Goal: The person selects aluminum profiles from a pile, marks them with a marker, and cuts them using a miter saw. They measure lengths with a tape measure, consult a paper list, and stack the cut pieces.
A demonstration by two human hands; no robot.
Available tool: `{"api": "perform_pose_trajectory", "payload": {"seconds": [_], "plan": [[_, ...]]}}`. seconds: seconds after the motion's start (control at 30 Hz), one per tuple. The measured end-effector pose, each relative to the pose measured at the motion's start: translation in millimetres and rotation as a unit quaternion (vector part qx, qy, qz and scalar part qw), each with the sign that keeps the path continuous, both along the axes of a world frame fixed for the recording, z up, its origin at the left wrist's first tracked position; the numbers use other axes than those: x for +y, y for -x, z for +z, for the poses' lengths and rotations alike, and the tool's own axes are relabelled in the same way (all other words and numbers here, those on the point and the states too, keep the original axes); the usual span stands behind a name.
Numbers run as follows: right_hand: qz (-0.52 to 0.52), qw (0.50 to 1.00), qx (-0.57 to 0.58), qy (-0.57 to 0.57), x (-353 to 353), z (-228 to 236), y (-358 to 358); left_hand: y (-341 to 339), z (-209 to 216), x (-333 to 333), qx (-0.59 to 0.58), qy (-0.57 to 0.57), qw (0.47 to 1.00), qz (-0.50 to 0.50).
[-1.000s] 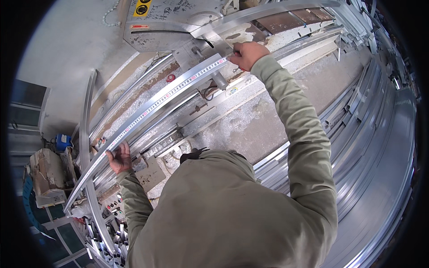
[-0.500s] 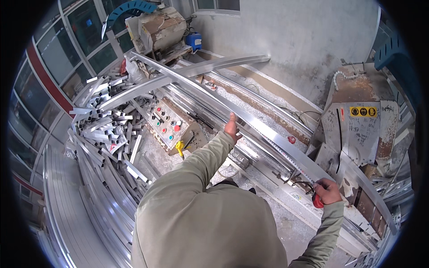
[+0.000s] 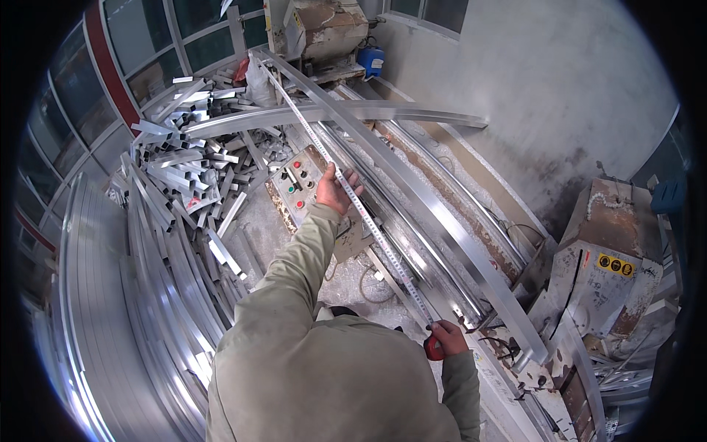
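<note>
In my right hand (image 3: pixel 451 339) is a red tape measure (image 3: pixel 434 349), its fingers closed round the case. The pale blade (image 3: pixel 381 239) is drawn out a long way, running up and left toward the far machine. My left hand (image 3: pixel 337 193) is loosely curled about the blade partway along, thumb up, with the blade passing between thumb and fingers. Beside the blade, on its right, lies a long silvery metal bar (image 3: pixel 434 202), apart from both hands. It rests across another long bar (image 3: pixel 294 116). What the blade's far tip touches is too small to tell.
A control box (image 3: pixel 298 184) with coloured buttons stands left of my left hand. Offcuts (image 3: pixel 184 158) are heaped beyond it. Long metal strips (image 3: pixel 110 295) are stacked at left. Worn machine housings (image 3: pixel 328 29) (image 3: pixel 600 250) stand far and right; a blue jug (image 3: pixel 370 60) sits by the far one.
Both hands have moved left with the tape measure. The blade has come away from along the long bar and now hangs beside it. The view has shifted too.
</note>
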State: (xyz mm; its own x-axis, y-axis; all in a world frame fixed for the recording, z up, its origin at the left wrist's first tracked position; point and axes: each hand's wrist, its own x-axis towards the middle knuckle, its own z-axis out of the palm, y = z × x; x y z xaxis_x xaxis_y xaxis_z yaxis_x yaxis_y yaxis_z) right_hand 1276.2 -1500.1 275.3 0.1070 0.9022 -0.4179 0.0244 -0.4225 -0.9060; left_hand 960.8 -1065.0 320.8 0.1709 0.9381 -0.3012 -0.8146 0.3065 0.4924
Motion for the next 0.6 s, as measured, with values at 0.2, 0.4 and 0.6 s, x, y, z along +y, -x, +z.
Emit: {"api": "perform_pose_trajectory", "payload": {"seconds": [0.2, 0.4, 0.6], "plan": [[0.039, 0.998, -0.002, 0.053, 17, -9, 43, 82, -49, 44, 0.015, 0.019, 0.999, 0.021], [0.082, 0.991, 0.053, 0.097, 116, -7, 137, 164, -75, 31, 0.031, 0.090, 0.995, -0.022], [0.134, 0.988, 0.017, 0.073, 243, -27, 223, 231, -74, -31, 0.144, 0.063, 0.942, -0.298]]}}
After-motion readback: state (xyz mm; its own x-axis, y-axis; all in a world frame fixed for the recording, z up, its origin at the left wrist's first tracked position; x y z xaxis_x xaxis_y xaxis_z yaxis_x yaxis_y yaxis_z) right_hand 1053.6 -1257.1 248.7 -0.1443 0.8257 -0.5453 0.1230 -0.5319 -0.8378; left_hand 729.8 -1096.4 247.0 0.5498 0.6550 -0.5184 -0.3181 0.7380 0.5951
